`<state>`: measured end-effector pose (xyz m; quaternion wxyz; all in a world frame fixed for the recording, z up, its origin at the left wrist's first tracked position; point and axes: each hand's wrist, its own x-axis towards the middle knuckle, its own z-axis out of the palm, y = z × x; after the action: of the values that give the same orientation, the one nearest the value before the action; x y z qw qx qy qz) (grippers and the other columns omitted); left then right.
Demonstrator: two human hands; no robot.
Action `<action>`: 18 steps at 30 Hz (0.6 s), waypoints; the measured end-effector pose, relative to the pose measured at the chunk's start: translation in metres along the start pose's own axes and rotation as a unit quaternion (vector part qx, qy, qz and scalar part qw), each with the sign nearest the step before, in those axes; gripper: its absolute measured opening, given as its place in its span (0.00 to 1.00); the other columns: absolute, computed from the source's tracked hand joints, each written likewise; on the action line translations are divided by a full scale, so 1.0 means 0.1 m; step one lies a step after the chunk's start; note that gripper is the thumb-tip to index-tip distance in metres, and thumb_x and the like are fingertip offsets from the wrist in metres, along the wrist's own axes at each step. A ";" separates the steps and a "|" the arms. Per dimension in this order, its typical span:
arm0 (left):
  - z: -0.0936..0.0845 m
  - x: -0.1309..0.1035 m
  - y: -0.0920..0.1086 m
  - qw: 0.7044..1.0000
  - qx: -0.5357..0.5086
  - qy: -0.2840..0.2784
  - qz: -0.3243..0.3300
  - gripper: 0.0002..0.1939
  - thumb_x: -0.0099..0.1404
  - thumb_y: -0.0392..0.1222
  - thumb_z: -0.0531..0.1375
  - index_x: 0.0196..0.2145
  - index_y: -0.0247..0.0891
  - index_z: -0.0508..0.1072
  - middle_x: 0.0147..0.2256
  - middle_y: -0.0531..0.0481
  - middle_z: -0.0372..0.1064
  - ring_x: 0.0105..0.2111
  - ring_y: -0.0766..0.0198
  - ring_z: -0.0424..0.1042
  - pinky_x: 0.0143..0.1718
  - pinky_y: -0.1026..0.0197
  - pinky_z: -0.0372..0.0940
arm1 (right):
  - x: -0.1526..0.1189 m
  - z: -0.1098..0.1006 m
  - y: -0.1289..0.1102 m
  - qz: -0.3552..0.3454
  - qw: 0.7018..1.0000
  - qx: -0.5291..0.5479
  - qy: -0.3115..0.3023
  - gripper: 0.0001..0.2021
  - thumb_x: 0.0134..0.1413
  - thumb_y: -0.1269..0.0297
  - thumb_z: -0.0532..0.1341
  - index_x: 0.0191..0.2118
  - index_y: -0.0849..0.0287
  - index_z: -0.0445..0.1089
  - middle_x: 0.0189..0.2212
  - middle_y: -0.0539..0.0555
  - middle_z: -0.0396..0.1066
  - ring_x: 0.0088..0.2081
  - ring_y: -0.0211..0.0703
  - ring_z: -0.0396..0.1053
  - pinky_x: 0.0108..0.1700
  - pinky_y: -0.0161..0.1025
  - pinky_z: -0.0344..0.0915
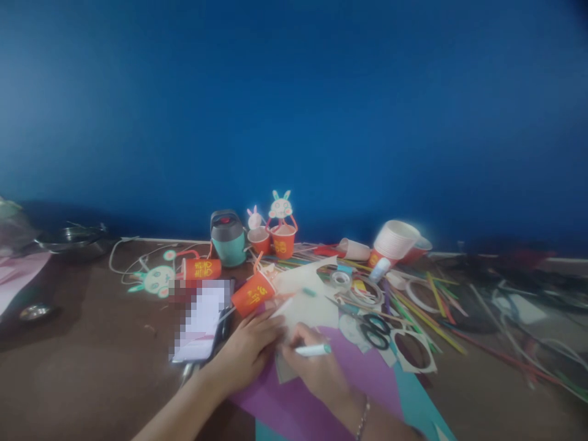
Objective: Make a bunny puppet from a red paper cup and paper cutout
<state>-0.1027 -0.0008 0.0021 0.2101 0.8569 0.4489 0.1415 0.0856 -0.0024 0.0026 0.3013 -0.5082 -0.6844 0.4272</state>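
My left hand (250,346) rests on white paper (312,300), fingers close together at its left edge; whether they grip anything is unclear. A white marker (313,350) with a green end is held in my right hand (312,361), whose fingers are closed around it over the paper. The marker's tip is hidden by the hand. Beneath lie a purple sheet (362,373) and a teal sheet (420,404). Just beyond my left hand a red paper cup (253,293) lies tilted. What looks like a marker cap (309,293) is on the white paper.
A phone (202,324) lies left of my left hand. Behind stand a teal container (228,242) and red cups with rabbit faces (281,208). To the right are scissors (375,331), tape (340,280), stacked cups (395,242) and coloured pipe cleaners (427,318).
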 end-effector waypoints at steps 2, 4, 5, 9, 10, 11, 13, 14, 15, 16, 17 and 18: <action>0.01 0.00 -0.01 1.000 0.001 0.002 0.002 0.26 0.61 0.29 0.52 0.56 0.43 0.66 0.60 0.51 0.59 0.63 0.56 0.52 0.62 0.47 0.51 | -0.01 -0.01 -0.02 0.003 1.000 -0.001 0.003 0.10 0.50 0.63 0.58 0.23 0.55 0.56 0.18 0.44 0.57 0.23 0.36 0.57 0.25 0.32 0.53; 0.02 -0.01 -0.02 1.000 0.003 0.004 0.004 0.26 0.62 0.30 0.52 0.57 0.43 0.65 0.60 0.51 0.59 0.63 0.55 0.52 0.62 0.46 0.51 | -0.01 -0.01 -0.02 0.005 1.000 -0.006 0.009 0.10 0.50 0.64 0.58 0.23 0.56 0.56 0.18 0.44 0.57 0.24 0.36 0.57 0.26 0.32 0.54; 0.02 -0.01 -0.02 1.000 0.003 0.005 0.005 0.26 0.62 0.30 0.52 0.57 0.44 0.65 0.60 0.51 0.59 0.63 0.55 0.53 0.62 0.45 0.51 | -0.01 -0.01 -0.02 0.004 1.000 -0.006 0.012 0.10 0.50 0.64 0.58 0.23 0.56 0.56 0.18 0.44 0.57 0.24 0.36 0.57 0.26 0.32 0.54; 0.03 -0.01 -0.03 1.000 0.009 0.010 0.012 0.24 0.64 0.32 0.52 0.57 0.45 0.65 0.60 0.52 0.60 0.62 0.55 0.53 0.62 0.45 0.52 | -0.01 0.00 0.01 -0.001 1.000 -0.002 0.017 0.10 0.50 0.64 0.56 0.23 0.55 0.55 0.18 0.43 0.55 0.23 0.35 0.56 0.25 0.32 0.53; 0.03 -0.01 -0.03 1.000 0.011 0.011 0.014 0.24 0.64 0.32 0.52 0.57 0.45 0.65 0.60 0.52 0.60 0.62 0.55 0.54 0.62 0.46 0.52 | -0.01 0.00 0.02 -0.002 1.000 0.000 0.018 0.10 0.50 0.64 0.56 0.23 0.55 0.54 0.18 0.43 0.55 0.23 0.35 0.55 0.25 0.32 0.53; 0.03 -0.01 -0.03 1.000 0.013 0.013 0.016 0.23 0.65 0.32 0.52 0.57 0.45 0.65 0.60 0.52 0.60 0.62 0.55 0.54 0.61 0.46 0.52 | -0.01 0.00 0.03 -0.004 1.000 0.004 0.017 0.10 0.50 0.64 0.56 0.23 0.55 0.54 0.18 0.43 0.54 0.22 0.35 0.55 0.25 0.32 0.52; 0.03 -0.01 -0.03 1.000 0.014 0.016 0.019 0.23 0.65 0.32 0.52 0.57 0.45 0.65 0.60 0.52 0.61 0.62 0.56 0.55 0.61 0.47 0.53 | -0.01 0.01 0.04 -0.009 1.000 0.010 0.020 0.10 0.49 0.64 0.56 0.23 0.55 0.53 0.17 0.43 0.53 0.22 0.35 0.55 0.25 0.32 0.52; 0.03 -0.01 -0.03 1.000 0.014 0.018 0.020 0.23 0.65 0.32 0.52 0.57 0.45 0.65 0.60 0.52 0.61 0.62 0.56 0.55 0.61 0.47 0.53 | -0.01 0.01 0.04 -0.010 1.000 0.011 0.021 0.10 0.49 0.64 0.55 0.22 0.55 0.52 0.18 0.43 0.53 0.22 0.35 0.54 0.25 0.32 0.52; 0.03 -0.01 -0.03 1.000 0.014 0.019 0.021 0.23 0.66 0.33 0.52 0.57 0.45 0.65 0.60 0.52 0.61 0.62 0.56 0.54 0.61 0.47 0.53 | -0.01 0.01 0.04 -0.011 1.000 0.011 0.022 0.10 0.48 0.64 0.55 0.22 0.55 0.52 0.18 0.43 0.53 0.22 0.35 0.54 0.25 0.32 0.52; 0.03 -0.01 -0.03 1.000 0.012 0.021 0.020 0.22 0.66 0.33 0.52 0.57 0.45 0.65 0.60 0.52 0.61 0.62 0.56 0.54 0.61 0.47 0.53 | -0.01 0.01 0.05 -0.012 1.000 0.009 0.021 0.10 0.48 0.65 0.55 0.22 0.55 0.52 0.18 0.43 0.53 0.22 0.35 0.54 0.25 0.32 0.52; 0.03 -0.01 -0.04 1.000 0.011 0.022 0.019 0.22 0.66 0.33 0.52 0.57 0.46 0.65 0.60 0.52 0.61 0.62 0.56 0.54 0.61 0.47 0.53 | -0.01 0.01 0.05 -0.012 1.000 0.005 0.022 0.10 0.48 0.65 0.55 0.22 0.55 0.52 0.17 0.43 0.53 0.23 0.35 0.54 0.25 0.32 0.52; 0.03 -0.01 -0.04 1.000 0.009 0.022 0.018 0.22 0.66 0.33 0.52 0.57 0.46 0.65 0.60 0.52 0.61 0.62 0.56 0.54 0.61 0.47 0.53 | -0.01 0.01 0.05 -0.011 1.000 0.000 0.021 0.09 0.47 0.65 0.55 0.22 0.55 0.52 0.17 0.43 0.53 0.23 0.35 0.54 0.25 0.32 0.52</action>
<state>-0.1045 -0.0003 -0.0024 0.1900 0.8633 0.4392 0.1604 0.0875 -0.0032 -0.0024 0.3207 -0.5094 -0.6833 0.4132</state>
